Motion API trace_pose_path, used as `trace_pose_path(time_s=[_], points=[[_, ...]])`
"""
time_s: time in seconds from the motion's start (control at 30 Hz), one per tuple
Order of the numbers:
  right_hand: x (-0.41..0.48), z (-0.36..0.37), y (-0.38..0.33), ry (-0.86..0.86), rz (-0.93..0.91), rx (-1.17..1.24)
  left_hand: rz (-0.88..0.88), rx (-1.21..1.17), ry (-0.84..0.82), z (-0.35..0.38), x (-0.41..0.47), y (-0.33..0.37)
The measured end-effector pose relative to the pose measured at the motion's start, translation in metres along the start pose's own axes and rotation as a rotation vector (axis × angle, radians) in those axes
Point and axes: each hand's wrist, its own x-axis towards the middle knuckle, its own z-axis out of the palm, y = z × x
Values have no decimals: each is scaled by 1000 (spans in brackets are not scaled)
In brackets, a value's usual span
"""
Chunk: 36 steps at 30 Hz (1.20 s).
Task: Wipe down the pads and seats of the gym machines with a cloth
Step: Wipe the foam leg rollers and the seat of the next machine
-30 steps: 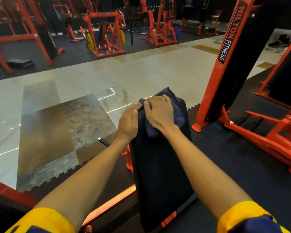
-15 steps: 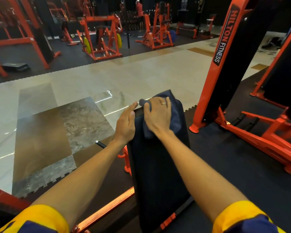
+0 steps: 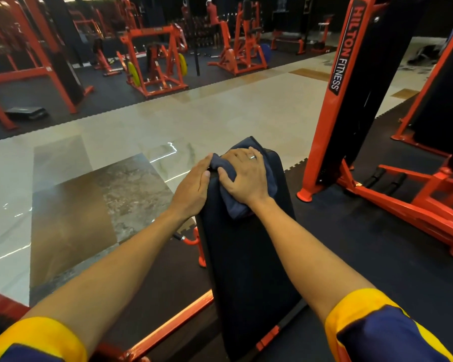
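A long black pad (image 3: 249, 259) of a gym machine runs away from me in the middle of the view. A dark blue cloth (image 3: 270, 176) lies over its far end. My right hand (image 3: 243, 176), a ring on one finger, presses flat on the cloth with fingers spread and its thumb pinching a fold. My left hand (image 3: 191, 189) grips the pad's left edge beside it, fingers wrapped over the side, thumb on top. The two hands almost touch.
An orange machine upright marked HILTON FITNESS (image 3: 338, 82) stands close on the right, its orange base rails (image 3: 408, 205) on black rubber matting. An orange frame bar (image 3: 168, 327) runs below the pad. Shiny tiled floor (image 3: 141, 131) lies ahead, with more orange machines (image 3: 157, 61) beyond.
My right hand and the cloth have shifted slightly along the pad's far end. My left hand stays on the pad's left edge. My head has tilted a little.
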Motion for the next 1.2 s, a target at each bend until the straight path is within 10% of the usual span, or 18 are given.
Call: trace_pose_path(time_s=[0.37,0.93,1.07,1.2], points=[[-4,7,45,138,382,36,24,167,-538,-17,57,26],[-55,0,73,134,1221,378,64,212,-597,-8,73,22],[-11,10,34,449,1129,397,56,197,-611,-9,74,23],[-36,19,2,352,895,414,55,187,-586,-10,72,21]])
